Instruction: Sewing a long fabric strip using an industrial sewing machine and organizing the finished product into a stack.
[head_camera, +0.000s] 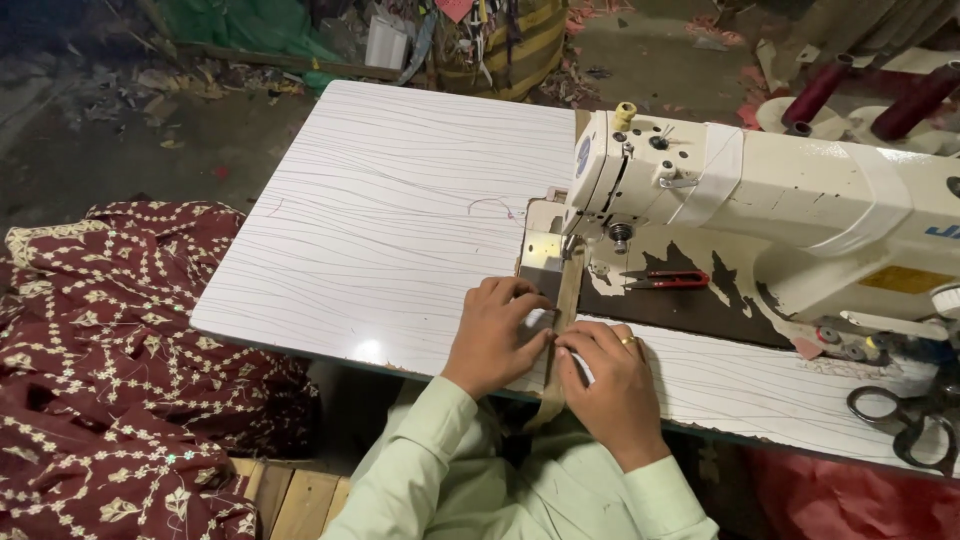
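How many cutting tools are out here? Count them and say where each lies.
2. Red-handled thread snips lie on the sewing machine bed, right of the needle. Black-handled scissors lie at the table's right edge. Others may be hidden behind the machine.

A round blue badge (583, 157) sits on the end face of the cream sewing machine (800, 200), above the needle. Part of a blue lettered logo (942, 231) shows on the machine's front at the right picture edge. Below it, a yellow rectangular label (905, 279) lies on the machine's base. A white boxy package (386, 43) stands on the floor beyond the table (380, 230).
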